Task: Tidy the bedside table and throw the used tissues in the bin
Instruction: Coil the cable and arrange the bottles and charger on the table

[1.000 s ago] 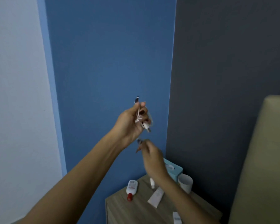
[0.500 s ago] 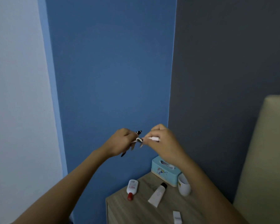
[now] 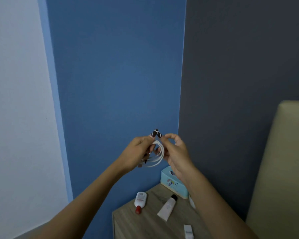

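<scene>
Pale wall (image 3: 16, 100) at far left, then a blue wall panel (image 3: 117, 75), then dark grey wall (image 3: 240, 66).

My left hand (image 3: 136, 154) is raised in front of the blue panel, well above the tabletop (image 3: 145, 225). Its fingers (image 3: 146, 141) are closed on a coiled white cable (image 3: 158, 155); the loops hang between both hands. The cable ends near my left palm are blurred, so I can't make out the connectors.

My right hand (image 3: 175, 152) sits just beside the left, thumb and forefinger pinched on the top of the coil, the other fingers loosely curled. Dark patterned nails meet above the coil.

Below, on the wooden tabletop, from left: a white bottle with a red cap (image 3: 140, 201) lying flat, a white tube with a black cap (image 3: 167, 207) lying angled, a small white object (image 3: 188, 231) at the lower edge. A light blue tissue box (image 3: 173, 184) stands at the back corner, partly behind my right forearm. Something white, possibly a cup (image 3: 192, 202), peeks out beside that forearm.

Beige headboard (image 3: 283, 169) at far right.
</scene>
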Action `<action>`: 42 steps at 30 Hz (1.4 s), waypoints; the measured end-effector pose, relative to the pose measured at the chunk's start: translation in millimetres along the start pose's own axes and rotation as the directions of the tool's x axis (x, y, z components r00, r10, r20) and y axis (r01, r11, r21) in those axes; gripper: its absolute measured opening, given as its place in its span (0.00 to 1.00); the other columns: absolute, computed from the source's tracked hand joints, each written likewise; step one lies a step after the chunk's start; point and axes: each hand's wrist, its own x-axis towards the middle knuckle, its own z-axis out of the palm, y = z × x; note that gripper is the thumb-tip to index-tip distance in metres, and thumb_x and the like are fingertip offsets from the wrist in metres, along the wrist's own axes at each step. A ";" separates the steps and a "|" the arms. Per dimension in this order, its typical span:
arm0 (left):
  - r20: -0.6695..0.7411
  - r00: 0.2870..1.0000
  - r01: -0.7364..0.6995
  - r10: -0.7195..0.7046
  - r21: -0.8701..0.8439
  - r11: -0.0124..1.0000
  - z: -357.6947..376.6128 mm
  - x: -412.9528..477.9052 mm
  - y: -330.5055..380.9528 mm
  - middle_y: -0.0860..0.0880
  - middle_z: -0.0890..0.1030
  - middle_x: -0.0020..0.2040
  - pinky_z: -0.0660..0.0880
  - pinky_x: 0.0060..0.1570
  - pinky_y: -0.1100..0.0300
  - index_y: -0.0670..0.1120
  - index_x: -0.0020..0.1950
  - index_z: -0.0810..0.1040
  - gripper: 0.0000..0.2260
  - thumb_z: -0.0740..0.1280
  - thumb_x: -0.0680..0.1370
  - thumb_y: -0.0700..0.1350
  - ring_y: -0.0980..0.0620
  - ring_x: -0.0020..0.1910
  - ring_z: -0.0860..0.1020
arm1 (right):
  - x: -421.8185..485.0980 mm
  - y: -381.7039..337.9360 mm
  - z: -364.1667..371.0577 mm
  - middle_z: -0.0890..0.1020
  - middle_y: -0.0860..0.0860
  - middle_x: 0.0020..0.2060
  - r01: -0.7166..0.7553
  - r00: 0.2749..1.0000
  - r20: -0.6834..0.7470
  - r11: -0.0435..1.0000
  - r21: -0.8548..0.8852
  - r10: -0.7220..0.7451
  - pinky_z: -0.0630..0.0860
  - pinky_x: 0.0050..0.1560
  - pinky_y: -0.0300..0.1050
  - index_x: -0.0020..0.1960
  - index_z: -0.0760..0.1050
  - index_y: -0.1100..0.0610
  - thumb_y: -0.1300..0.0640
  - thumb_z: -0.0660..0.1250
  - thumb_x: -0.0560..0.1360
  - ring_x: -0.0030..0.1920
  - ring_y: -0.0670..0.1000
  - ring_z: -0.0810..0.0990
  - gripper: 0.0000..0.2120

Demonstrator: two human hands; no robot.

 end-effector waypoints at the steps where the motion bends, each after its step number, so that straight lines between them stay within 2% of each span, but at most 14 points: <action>1: -0.007 1.000 -0.011 0.011 0.023 1.000 3.3 -0.1 -0.7 0.53 0.63 0.23 0.59 0.27 0.59 0.46 0.31 0.67 0.21 0.55 0.81 0.55 0.53 0.23 0.60 | 0.6 3.2 1.3 0.81 0.54 0.29 -0.006 1.000 -0.023 1.000 0.005 0.006 0.76 0.34 0.43 0.47 0.73 0.55 0.57 0.70 0.75 0.30 0.50 0.79 0.06; 3: -0.022 1.000 -0.015 0.016 0.046 0.999 6.4 0.2 -0.5 0.52 0.64 0.24 0.59 0.27 0.58 0.47 0.31 0.66 0.21 0.55 0.81 0.56 0.53 0.24 0.60 | -1.0 6.2 1.1 0.82 0.53 0.31 0.005 1.000 -0.028 0.999 -0.032 -0.005 0.77 0.35 0.42 0.44 0.77 0.55 0.59 0.69 0.75 0.32 0.50 0.79 0.02; 7: -0.069 0.998 0.008 -0.001 0.101 0.995 -0.8 3.1 -2.6 0.51 0.64 0.26 0.60 0.28 0.57 0.48 0.30 0.64 0.22 0.54 0.80 0.59 0.52 0.25 0.62 | -4.8 6.1 -4.7 0.84 0.56 0.38 0.041 0.994 0.100 0.998 -0.039 -0.037 0.80 0.45 0.48 0.40 0.84 0.56 0.60 0.62 0.76 0.42 0.53 0.82 0.12; 10: -0.092 0.996 0.009 0.006 0.168 0.986 -3.1 4.8 -6.9 0.52 0.66 0.26 0.61 0.30 0.57 0.48 0.30 0.64 0.21 0.54 0.80 0.57 0.55 0.24 0.63 | -9.8 2.7 -8.4 0.85 0.55 0.45 0.058 0.970 0.240 0.994 -0.096 -0.033 0.80 0.53 0.48 0.46 0.85 0.54 0.56 0.62 0.71 0.51 0.52 0.83 0.12; 12: -0.102 0.995 -0.002 0.023 0.199 0.980 -2.8 6.0 -8.9 0.55 0.67 0.24 0.61 0.30 0.59 0.50 0.29 0.65 0.21 0.54 0.81 0.55 0.58 0.23 0.63 | -13.5 2.2 -7.6 0.86 0.50 0.47 0.075 0.949 0.315 0.978 -0.196 -0.009 0.78 0.57 0.43 0.49 0.83 0.51 0.59 0.64 0.73 0.53 0.48 0.83 0.11; 15: -0.078 0.997 -0.006 0.021 0.185 0.983 0.4 6.4 -10.2 0.55 0.68 0.25 0.62 0.30 0.58 0.48 0.31 0.67 0.21 0.53 0.81 0.55 0.58 0.24 0.64 | -11.1 6.0 -7.9 0.86 0.49 0.46 0.091 0.969 0.245 0.956 -0.278 -0.021 0.78 0.58 0.42 0.47 0.82 0.49 0.62 0.67 0.75 0.53 0.47 0.83 0.10; 20: -0.029 0.999 -0.017 0.023 0.172 0.985 8.3 2.7 -12.8 0.56 0.67 0.23 0.62 0.30 0.58 0.50 0.29 0.64 0.22 0.53 0.82 0.55 0.58 0.24 0.63 | -4.3 17.0 -13.7 0.86 0.56 0.46 0.007 0.990 0.142 0.986 -0.168 0.017 0.78 0.58 0.48 0.48 0.83 0.57 0.62 0.66 0.76 0.53 0.54 0.84 0.06; 23: -0.002 1.000 0.016 -0.016 0.092 0.996 7.8 2.1 -13.9 0.53 0.66 0.25 0.61 0.29 0.57 0.48 0.29 0.64 0.22 0.53 0.81 0.55 0.54 0.25 0.63 | -4.4 22.1 -13.8 0.86 0.57 0.46 0.018 0.994 0.105 0.967 -0.253 0.008 0.78 0.60 0.52 0.47 0.83 0.57 0.59 0.66 0.77 0.53 0.56 0.83 0.07; 28: -0.079 0.997 -0.004 0.009 0.063 0.998 13.7 3.0 -15.2 0.51 0.67 0.25 0.63 0.28 0.59 0.49 0.29 0.67 0.22 0.56 0.80 0.57 0.52 0.26 0.64 | -7.0 20.6 -8.9 0.86 0.56 0.42 0.109 0.994 0.032 0.973 -0.205 -0.105 0.79 0.57 0.56 0.44 0.81 0.58 0.59 0.67 0.77 0.46 0.54 0.84 0.06; 30: -0.135 0.991 -0.004 0.006 0.014 1.000 11.0 5.3 -16.6 0.48 0.70 0.28 0.65 0.27 0.59 0.45 0.34 0.74 0.21 0.58 0.80 0.57 0.50 0.28 0.67 | -7.0 19.6 -6.6 0.86 0.56 0.41 0.132 0.991 -0.001 0.976 -0.171 -0.134 0.80 0.56 0.56 0.44 0.80 0.58 0.61 0.67 0.76 0.45 0.54 0.84 0.05; 32: -0.190 0.982 -0.016 0.018 0.012 1.000 9.1 6.8 -17.3 0.50 0.71 0.29 0.67 0.26 0.58 0.43 0.39 0.76 0.19 0.58 0.80 0.56 0.52 0.28 0.69 | -6.9 19.5 -4.3 0.85 0.56 0.41 0.116 0.993 -0.022 0.983 -0.139 -0.120 0.78 0.54 0.55 0.44 0.80 0.57 0.61 0.67 0.77 0.45 0.55 0.83 0.05; 36: -0.235 0.966 -0.082 0.104 0.103 0.991 16.8 3.6 -18.0 0.55 0.71 0.30 0.67 0.33 0.59 0.46 0.38 0.71 0.16 0.57 0.81 0.54 0.58 0.30 0.68 | -6.6 20.0 -2.0 0.84 0.56 0.43 0.009 0.999 -0.035 1.000 0.024 -0.009 0.78 0.52 0.53 0.46 0.79 0.57 0.61 0.66 0.77 0.46 0.52 0.82 0.04; 40: -0.241 0.963 -0.116 0.124 0.045 0.992 18.1 0.7 -19.0 0.56 0.71 0.29 0.68 0.34 0.59 0.50 0.52 0.65 0.03 0.55 0.82 0.49 0.56 0.29 0.69 | -7.0 21.9 -2.5 0.83 0.56 0.48 -0.067 0.997 -0.017 0.992 0.105 0.069 0.78 0.52 0.55 0.52 0.79 0.55 0.61 0.66 0.77 0.52 0.53 0.80 0.06; 42: -0.229 0.966 -0.114 0.119 0.036 0.993 13.8 2.5 -20.1 0.55 0.70 0.29 0.68 0.35 0.54 0.51 0.57 0.63 0.05 0.54 0.82 0.49 0.53 0.31 0.68 | -7.5 19.8 -3.8 0.82 0.57 0.50 -0.131 0.991 0.035 0.977 0.170 0.126 0.78 0.51 0.56 0.57 0.79 0.56 0.63 0.64 0.77 0.52 0.53 0.79 0.10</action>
